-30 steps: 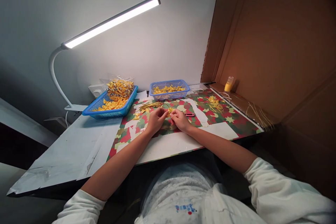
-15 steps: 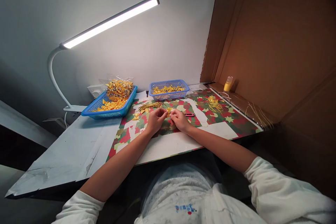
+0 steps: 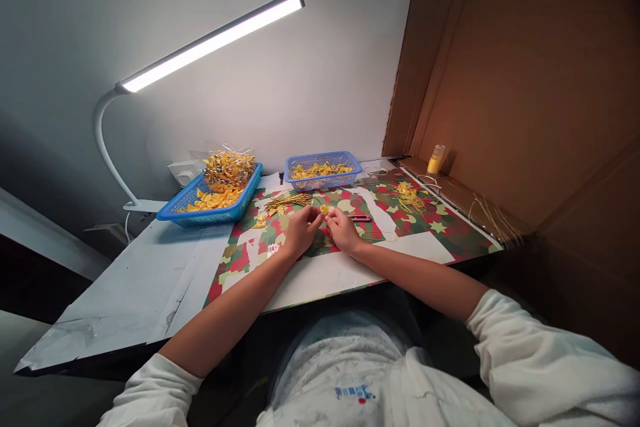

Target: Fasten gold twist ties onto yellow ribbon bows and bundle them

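Observation:
Both my hands meet over the middle of the patterned table covering. Between them is a small yellow ribbon bow (image 3: 325, 209), mostly covered by the fingers. My left hand (image 3: 303, 229) pinches it from the left, and my right hand (image 3: 342, 229) pinches it from the right. Just beyond my left hand lies a bundle of thin gold cords (image 3: 289, 201). A yellow bow (image 3: 259, 221) rests on the covering to the left. Behind my right hand, partly hidden, is a small dark pink-edged tool (image 3: 361, 218) whose kind I cannot make out.
A blue basket (image 3: 200, 217) at the left holds yellow bows and a clear bag. A lilac-blue basket (image 3: 323, 183) with yellow pieces stands at the back. Yellow corded bows (image 3: 410, 199) lie at the right. Nearby are a small yellow bottle (image 3: 435, 160), cardboard wall (image 3: 500, 93) and lamp (image 3: 215, 40).
My left hand has shifted slightly right and turned a little around the bow. The right hand stays nearly in place, and the bow is more covered by the fingers.

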A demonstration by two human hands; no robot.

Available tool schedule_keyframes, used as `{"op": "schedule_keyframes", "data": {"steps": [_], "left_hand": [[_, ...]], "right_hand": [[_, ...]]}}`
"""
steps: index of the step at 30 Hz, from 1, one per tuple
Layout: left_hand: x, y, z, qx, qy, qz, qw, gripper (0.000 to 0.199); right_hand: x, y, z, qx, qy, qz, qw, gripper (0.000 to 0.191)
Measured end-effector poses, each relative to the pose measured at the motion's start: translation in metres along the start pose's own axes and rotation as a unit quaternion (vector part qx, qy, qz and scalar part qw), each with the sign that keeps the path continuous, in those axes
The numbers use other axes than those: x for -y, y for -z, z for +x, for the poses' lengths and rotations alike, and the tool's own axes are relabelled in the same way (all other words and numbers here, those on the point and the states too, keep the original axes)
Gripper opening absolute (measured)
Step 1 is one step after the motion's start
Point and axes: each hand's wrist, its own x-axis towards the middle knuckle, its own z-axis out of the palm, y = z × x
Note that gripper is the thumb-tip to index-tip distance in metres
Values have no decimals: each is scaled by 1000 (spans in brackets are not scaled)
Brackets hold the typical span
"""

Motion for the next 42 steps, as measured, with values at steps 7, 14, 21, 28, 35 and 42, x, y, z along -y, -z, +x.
{"op": "schedule_keyframes", "data": {"steps": [7,14,21,28,35,42], "left_hand": [[-4,0,-2,5,-7,7,1000,14],[-4,0,-2,3,-3,9,1000,13],[-8,0,-4,-31,13,-22,999,19],[-9,2,-4,-42,8,-33,999,26],[-7,3,-3,-39,-18,-20,999,20],[-4,4,-3,-35,-57,6,998,11]], "right_hand": [[-1,-2,0,-38,1,-25,999,16],[2,-3,-1,-62,12,-56,996,13],[5,-4,-2,-32,3,-9,999,15],[15,-3,-5,-15,-31,29,999,7],[22,-2,-10,-17,-20,16,1000,9],[19,-2,-8,-17,-14,16,1000,12]]}}
